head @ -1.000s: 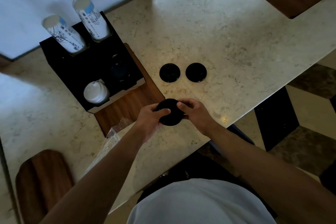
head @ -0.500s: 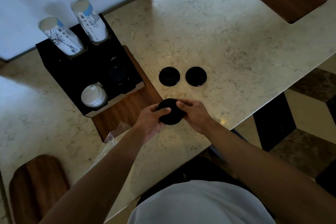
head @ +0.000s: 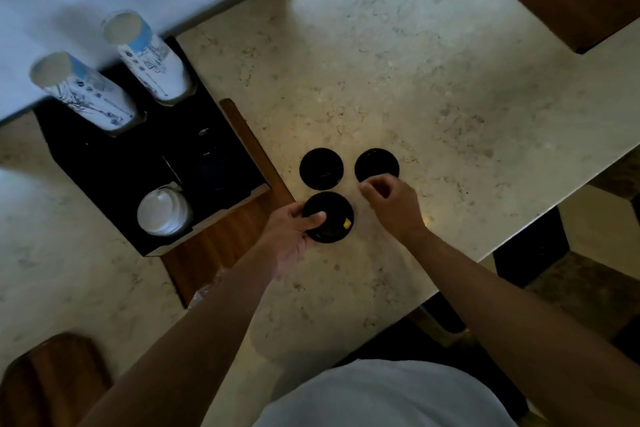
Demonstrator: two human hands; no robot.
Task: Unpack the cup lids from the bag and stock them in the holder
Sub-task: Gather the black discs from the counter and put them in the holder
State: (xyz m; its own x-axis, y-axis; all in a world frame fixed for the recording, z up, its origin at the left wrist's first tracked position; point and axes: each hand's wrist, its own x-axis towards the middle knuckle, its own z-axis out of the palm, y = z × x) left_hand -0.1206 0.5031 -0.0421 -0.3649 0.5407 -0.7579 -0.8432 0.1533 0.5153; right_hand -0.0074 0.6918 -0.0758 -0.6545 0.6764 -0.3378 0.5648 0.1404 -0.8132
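While left hand [head: 294, 229] grips black lid stack [head: 330, 217] near the counter's [head: 450, 97] front edge, right hand [head: 389, 201] hovers loosely curled, holding nothing, just beside right-hand lid [head: 375, 163]; holder [head: 114, 163] at left.

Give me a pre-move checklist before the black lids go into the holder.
1. Left hand grips the black lid stack: ok.
2. Right hand has a lid: not ok, fingers curled at the near edge of the right loose lid, no grip visible.
3. Left loose lid lies flat, unobstructed: ok.
4. Holder black-lid slot has room: cannot tell, too dark.
5. White lids occupy the front-left slot, avoid it: ok.
6. Path from stack to holder unobstructed: ok.
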